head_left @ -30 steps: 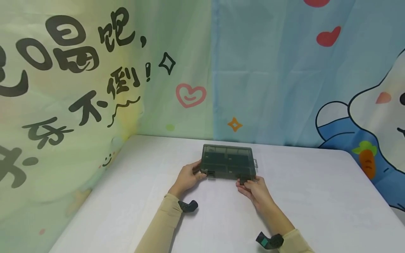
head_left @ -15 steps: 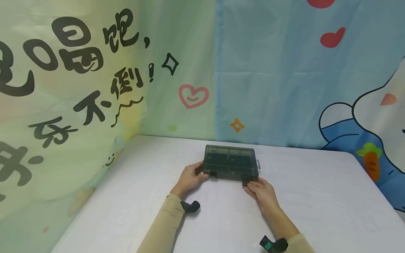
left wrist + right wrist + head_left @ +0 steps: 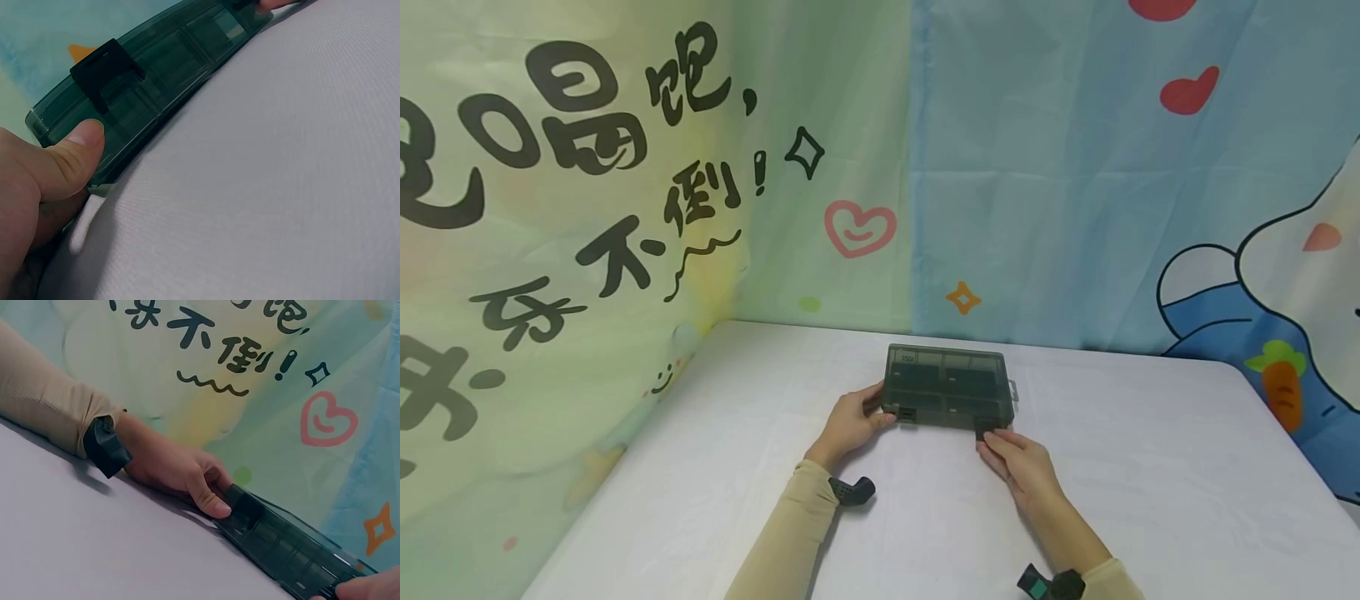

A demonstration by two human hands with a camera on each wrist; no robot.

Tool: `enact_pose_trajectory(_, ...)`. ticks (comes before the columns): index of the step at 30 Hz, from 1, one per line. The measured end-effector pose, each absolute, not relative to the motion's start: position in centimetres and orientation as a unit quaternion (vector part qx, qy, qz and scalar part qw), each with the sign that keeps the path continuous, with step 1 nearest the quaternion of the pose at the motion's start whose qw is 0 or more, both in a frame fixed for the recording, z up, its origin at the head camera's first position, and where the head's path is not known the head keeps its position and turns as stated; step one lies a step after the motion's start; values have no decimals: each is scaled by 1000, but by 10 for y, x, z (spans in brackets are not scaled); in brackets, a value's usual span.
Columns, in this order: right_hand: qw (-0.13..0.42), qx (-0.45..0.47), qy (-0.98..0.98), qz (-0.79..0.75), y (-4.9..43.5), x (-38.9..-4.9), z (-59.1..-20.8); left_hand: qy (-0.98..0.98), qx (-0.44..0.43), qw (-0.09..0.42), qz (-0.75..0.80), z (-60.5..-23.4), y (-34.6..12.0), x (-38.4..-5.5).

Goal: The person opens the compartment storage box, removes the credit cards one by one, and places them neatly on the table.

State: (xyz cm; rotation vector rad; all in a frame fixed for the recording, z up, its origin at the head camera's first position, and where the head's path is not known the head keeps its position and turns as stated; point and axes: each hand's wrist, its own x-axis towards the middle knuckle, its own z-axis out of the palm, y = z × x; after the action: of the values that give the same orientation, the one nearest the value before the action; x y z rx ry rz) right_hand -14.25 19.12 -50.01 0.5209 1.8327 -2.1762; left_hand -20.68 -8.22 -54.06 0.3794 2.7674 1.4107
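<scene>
A translucent dark green compartment box [image 3: 947,379] lies on the white table, its lid down over several inner divisions. My left hand [image 3: 848,423] grips its left end, the thumb [image 3: 80,147] pressed on the front wall beside the left latch [image 3: 106,72]. At the front right corner, my right hand [image 3: 1026,467] pinches the dark right latch [image 3: 984,428], which juts out toward me. In the right wrist view, only the fingertips of that hand show at the lower right corner, over the box's front. The left hand's other fingers are mostly hidden behind the box's end.
The white cloth-covered table [image 3: 917,525] runs back to a printed curtain [image 3: 1045,208] close behind the box. A clear loop [image 3: 1013,390] sticks out from the box's right side. Dark devices [image 3: 853,492] are worn on both wrists.
My right hand's fingers have shifted from around the right latch to its right side. My left hand keeps its hold on the box's left end. The head view has swung slightly left.
</scene>
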Motion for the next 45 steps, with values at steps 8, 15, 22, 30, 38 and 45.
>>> enact_pose_trajectory(8,148,172,619,-752,191,-144,-498,888,120,4,443,-536,-83,-208)
enact_pose_trajectory(15,158,172,623,-747,196,-143,-500,885,130,-3,446,-542,-83,-208)
enact_pose_trajectory(22,197,142,651,-719,212,-143,-498,885,135,-5,445,-543,-80,-206)
enact_pose_trajectory(30,246,102,683,-680,222,-144,-487,886,133,-9,444,-540,-82,-206)
enact_pose_trajectory(38,285,48,623,-727,200,-139,-489,890,128,-12,438,-537,-84,-202)
enact_pose_trajectory(45,278,51,584,-761,180,-134,-496,887,130,-10,443,-537,-80,-202)
